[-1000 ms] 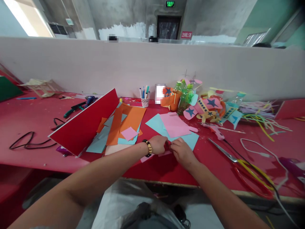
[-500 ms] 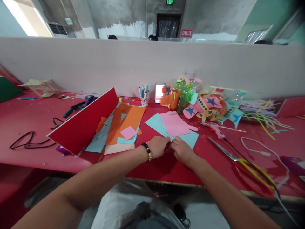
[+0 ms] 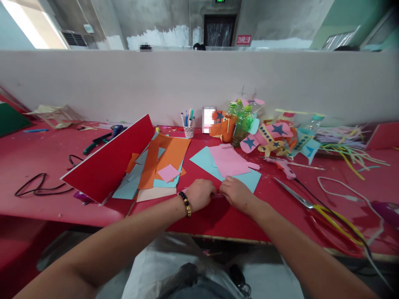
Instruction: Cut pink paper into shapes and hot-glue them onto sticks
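Note:
My left hand (image 3: 201, 194) and my right hand (image 3: 238, 193) are close together above the red table, fingers pinched. Between them runs a narrow pink paper strip (image 3: 218, 195), mostly hidden by the fingers. Just beyond my right hand, a pink sheet (image 3: 229, 160) overlaps a light-blue sheet (image 3: 201, 158). Left of my left hand lies a pile with orange paper (image 3: 176, 151), a small pink square (image 3: 168, 172) and a pale sheet (image 3: 156, 194).
A red board (image 3: 115, 160) leans at left. Large scissors (image 3: 311, 206) and a pink glue gun (image 3: 282, 166) with its cord lie at right. Along the partition stand a pen cup (image 3: 188, 131), green bottles (image 3: 241, 128) and paper-decorated bottle planes (image 3: 274, 137).
My left hand has shifted slightly left, opening a small gap between the hands where the pink strip shows. My right hand stays nearly in place. The view tilts slightly down.

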Tool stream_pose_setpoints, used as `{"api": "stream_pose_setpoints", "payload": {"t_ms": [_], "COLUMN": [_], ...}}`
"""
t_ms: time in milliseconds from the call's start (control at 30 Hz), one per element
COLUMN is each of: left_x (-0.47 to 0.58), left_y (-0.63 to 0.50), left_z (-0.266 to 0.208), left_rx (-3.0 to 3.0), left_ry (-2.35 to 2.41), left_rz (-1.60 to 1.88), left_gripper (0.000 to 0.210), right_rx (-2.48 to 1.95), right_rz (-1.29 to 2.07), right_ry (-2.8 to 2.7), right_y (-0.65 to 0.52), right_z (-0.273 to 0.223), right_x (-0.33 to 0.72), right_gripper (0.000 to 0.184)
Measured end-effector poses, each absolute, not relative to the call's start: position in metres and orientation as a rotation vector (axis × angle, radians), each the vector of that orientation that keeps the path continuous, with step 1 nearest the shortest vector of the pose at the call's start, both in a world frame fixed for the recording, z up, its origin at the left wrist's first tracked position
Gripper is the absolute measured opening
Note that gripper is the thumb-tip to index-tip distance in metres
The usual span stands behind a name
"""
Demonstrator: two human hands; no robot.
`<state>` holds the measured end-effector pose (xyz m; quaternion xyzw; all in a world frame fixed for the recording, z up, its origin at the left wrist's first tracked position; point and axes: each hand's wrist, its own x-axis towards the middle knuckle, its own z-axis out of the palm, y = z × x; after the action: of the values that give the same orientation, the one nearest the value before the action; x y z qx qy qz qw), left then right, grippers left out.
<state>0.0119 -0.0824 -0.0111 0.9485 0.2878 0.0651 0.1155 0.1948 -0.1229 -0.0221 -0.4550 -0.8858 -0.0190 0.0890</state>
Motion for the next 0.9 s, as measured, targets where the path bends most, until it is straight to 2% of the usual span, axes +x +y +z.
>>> {"api": "stream_pose_setpoints", "payload": {"t_ms": [200, 367, 667, 900], "left_x": [0.021, 0.018, 0.007, 0.005], "left_y": [-0.100, -0.089, -0.060, -0.058], "left_z": [-0.010, -0.015, -0.029, -0.032], "left_rx": [2.685, 2.598, 2.758, 2.953], "left_ry": [0.935, 0.643, 0.016, 0.032], "left_rz": [0.188, 0.213, 0.415, 0.479], "left_gripper": [0.026, 0.024, 0.025, 0.021], "right_rx": [-1.247, -1.024, -0.908, -0.836], "right_rz": [-0.117, -0.113, -0.111, -0.106], "right_ry": [-2.716, -2.786, -2.832, -2.814], "right_y": [-0.115, -0.105, -0.100, -0.081], "right_z": [-0.020, -0.029, -0.024, -0.019], "right_x": [0.201, 0.212, 0.213, 0.210], "right_gripper": [0.017, 0.023, 0.020, 0.022]}}
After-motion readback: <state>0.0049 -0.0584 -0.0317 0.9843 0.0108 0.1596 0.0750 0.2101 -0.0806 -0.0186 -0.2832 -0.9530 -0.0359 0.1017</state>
